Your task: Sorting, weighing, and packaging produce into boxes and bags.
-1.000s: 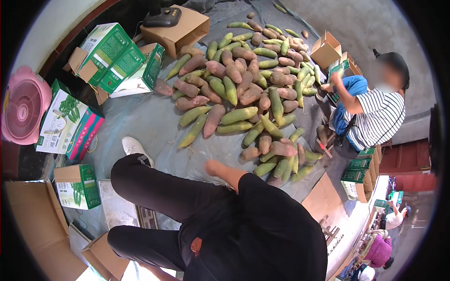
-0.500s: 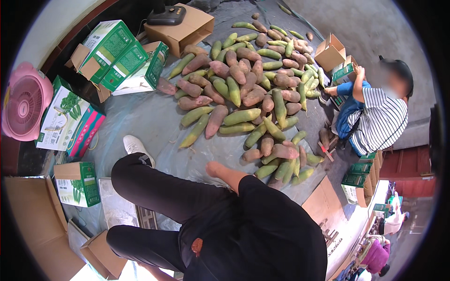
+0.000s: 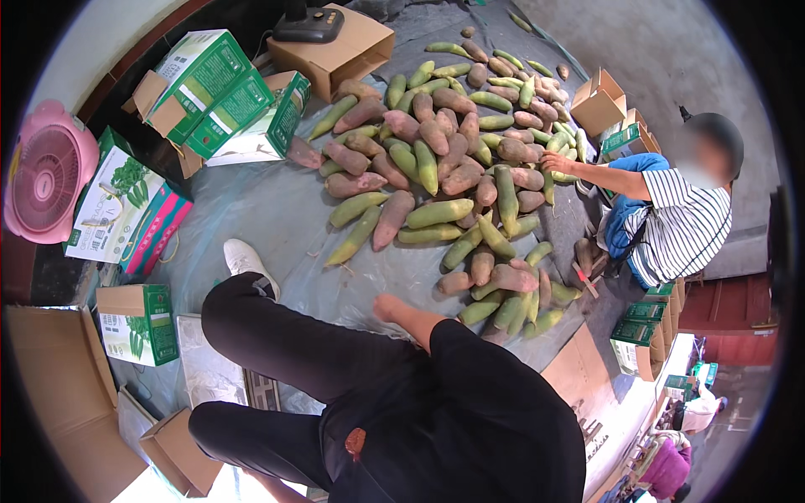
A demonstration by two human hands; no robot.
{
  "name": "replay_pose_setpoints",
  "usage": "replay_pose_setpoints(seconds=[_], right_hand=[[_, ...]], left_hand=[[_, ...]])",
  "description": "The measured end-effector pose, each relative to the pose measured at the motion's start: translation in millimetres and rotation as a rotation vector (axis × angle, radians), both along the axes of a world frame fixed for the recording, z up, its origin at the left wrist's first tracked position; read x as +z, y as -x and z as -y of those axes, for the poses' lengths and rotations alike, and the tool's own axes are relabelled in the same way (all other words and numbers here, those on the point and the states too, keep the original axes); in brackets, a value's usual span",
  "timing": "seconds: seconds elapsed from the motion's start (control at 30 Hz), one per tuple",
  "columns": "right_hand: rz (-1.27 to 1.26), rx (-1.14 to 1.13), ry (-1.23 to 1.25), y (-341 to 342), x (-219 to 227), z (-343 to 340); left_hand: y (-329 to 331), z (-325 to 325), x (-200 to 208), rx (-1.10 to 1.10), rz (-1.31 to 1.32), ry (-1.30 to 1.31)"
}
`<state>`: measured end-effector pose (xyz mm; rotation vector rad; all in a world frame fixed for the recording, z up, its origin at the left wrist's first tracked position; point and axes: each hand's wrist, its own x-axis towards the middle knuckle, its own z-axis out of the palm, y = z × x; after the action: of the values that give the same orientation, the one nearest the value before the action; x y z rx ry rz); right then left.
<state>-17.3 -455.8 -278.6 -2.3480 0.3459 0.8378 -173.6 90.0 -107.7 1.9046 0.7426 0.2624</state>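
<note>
Co-worker's hand reached further onto sweet potatoes

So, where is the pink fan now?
In the head view, the pink fan stands at the far left edge, beside a white-and-green carton, away from the pile of green and purple produce.
</note>
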Motion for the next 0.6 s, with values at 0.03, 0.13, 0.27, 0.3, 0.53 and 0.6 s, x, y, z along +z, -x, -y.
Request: replay_pose_setpoints(seconds=[0.03, 0.13, 0.27, 0.3, 0.53, 0.6], right_hand=[[0.01, -0.04, -0.004, 3, -5, 2], [0.011, 0.084, 0.041, 3, -20, 13], [-0.022, 0.102, 0.008, -2, -5, 1], [-0.014, 0.065, 0.005, -2, -6, 4], [0.027, 0.201, -0.006, -14, -12, -5], [0.12, 0.2, -0.01, -6, -33, 9]], left_hand=[[0, 1, 0, -0.003, -0.007, 0.003], [-2, 3, -2, -0.016, -0.031, 0.015], [3, -2, 3, -0.001, -0.055, -0.007], [2, -1, 2, -0.004, -0.06, -0.004], [11, -9, 11, 0.042, -0.079, -0.032], [13, -2, 13, 0.076, -0.068, -0.028]])
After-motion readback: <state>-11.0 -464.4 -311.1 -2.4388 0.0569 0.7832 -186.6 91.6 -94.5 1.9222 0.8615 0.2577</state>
